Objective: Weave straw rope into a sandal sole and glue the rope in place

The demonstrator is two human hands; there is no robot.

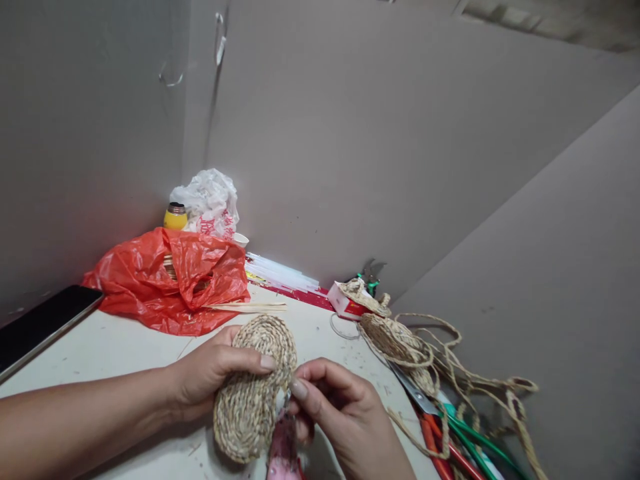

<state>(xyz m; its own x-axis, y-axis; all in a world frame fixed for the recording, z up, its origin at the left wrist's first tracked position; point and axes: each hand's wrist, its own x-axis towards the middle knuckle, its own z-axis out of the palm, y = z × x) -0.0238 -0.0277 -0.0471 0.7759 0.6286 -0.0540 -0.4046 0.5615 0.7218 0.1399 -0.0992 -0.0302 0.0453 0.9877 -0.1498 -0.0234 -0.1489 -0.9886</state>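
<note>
A coiled piece of braided straw rope [245, 417], shaped like two joined rounds, is held upright above the table. My left hand [215, 373] grips it from the left, thumb across its face and the other fingers behind. At its right edge, near the narrow waist, the thumb and index finger of my right hand [340, 407] are pinched together. A small whitish patch [281, 400] shows on the straw beside those fingertips; what it is I cannot tell. Below, a pink object [283, 450] with a red part is half hidden by my right hand.
Loose straw rope [400, 340] lies tangled at the right, over red-handled scissors [437, 443] and a green-handled tool [475, 437]. A red plastic bag [150, 287], a phone [45, 327] and a yellow jar [175, 217] stand left. White translucent sticks [285, 270] lie along the wall.
</note>
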